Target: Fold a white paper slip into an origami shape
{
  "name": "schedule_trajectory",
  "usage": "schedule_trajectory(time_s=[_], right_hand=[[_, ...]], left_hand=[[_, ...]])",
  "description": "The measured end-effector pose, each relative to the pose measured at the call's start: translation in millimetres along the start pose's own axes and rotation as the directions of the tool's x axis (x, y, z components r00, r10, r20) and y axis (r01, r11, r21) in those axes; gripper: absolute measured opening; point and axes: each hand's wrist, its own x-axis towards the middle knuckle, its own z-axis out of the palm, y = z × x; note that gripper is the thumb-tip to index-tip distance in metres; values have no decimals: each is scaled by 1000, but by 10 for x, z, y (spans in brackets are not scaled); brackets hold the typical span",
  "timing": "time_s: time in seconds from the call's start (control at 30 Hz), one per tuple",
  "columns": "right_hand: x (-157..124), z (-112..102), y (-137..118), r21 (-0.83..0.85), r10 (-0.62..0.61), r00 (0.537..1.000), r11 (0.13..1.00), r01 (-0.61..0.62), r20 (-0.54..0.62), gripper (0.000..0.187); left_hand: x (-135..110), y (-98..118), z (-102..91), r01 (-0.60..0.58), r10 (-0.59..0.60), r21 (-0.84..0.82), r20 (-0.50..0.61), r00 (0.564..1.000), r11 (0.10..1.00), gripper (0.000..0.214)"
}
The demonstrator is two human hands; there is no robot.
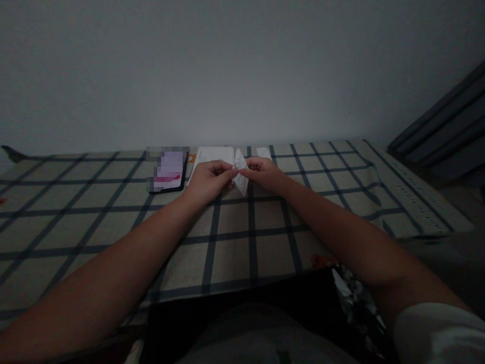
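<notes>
A folded piece of white paper (241, 186), narrow and pointed at top and bottom, is held upright above the checked tablecloth. My left hand (212, 178) pinches its left side between thumb and fingers. On the other side, my right hand (263, 172) grips the paper's right edge, the two thumbs nearly meeting at its middle. Behind my left hand lies a white sheet or booklet (214, 153) with faint print, partly covered by the hand. A small white paper piece (263, 151) shows just beyond my right hand.
A phone (170, 169) with a lit, partly blurred screen stands or lies left of my hands; an orange item (192, 158) shows beside it. The checked tablecloth (231, 258) reaches back to a pale wall (242, 76). A dark curtain (450, 116) hangs at the right.
</notes>
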Motion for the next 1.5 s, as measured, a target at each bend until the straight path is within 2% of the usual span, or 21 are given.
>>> schedule_trajectory(time_s=[0.2, 0.27, 0.53, 0.7, 0.8, 0.9, 1.0, 1.13, 1.23, 1.37, 1.5], right_hand=[[-6, 10, -6, -17, 19, 999, 1000, -18, 34, 22], [-4, 13, -9, -21, 7, 999, 1000, -7, 34, 22], [8, -9, 9, -65, -12, 1000, 998, 10, -17, 28], [9, -3, -2, 12, -3, 995, 1000, 4, -103, 33], [1, -2, -14, 39, 6, 998, 999, -3, -69, 36], [-7, 2, -21, -42, -11, 1000, 999, 10, -23, 37], [-7, 4, -19, -106, -22, 999, 994, 20, -24, 39], [1, -6, -5, -156, -27, 1000, 987, 29, 11, 41], [4, -13, 6, -193, -25, 999, 981, 30, 29, 42], [-2, -10, 2, -187, -46, 997, 981, 58, 70, 43], [-11, -4, -20, -230, -46, 999, 972, 51, 30, 42]], left_hand=[[25, -44, -25, -81, 93, 177, -57, 994, 981, 21], [37, -72, -29, -85, 99, 189, -67, 993, 978, 21], [27, -70, -1, -54, 54, 31, 0, 999, 998, 27], [39, -49, 17, -10, 9, -132, -8, 1000, 991, 34], [60, -54, 22, 20, -34, -200, -67, 997, 980, 36], [67, -54, 24, 31, -54, -247, -86, 995, 969, 35], [61, -52, 23, 55, -71, -243, -59, 996, 969, 33], [50, -75, 15, 36, -37, -127, 0, 999, 991, 31], [49, -89, 8, 17, -19, -59, -24, 1000, 998, 34], [48, -58, 12, 0, -8, -125, -68, 998, 992, 33], [37, -19, 35, 19, -32, -158, -81, 996, 987, 36]])
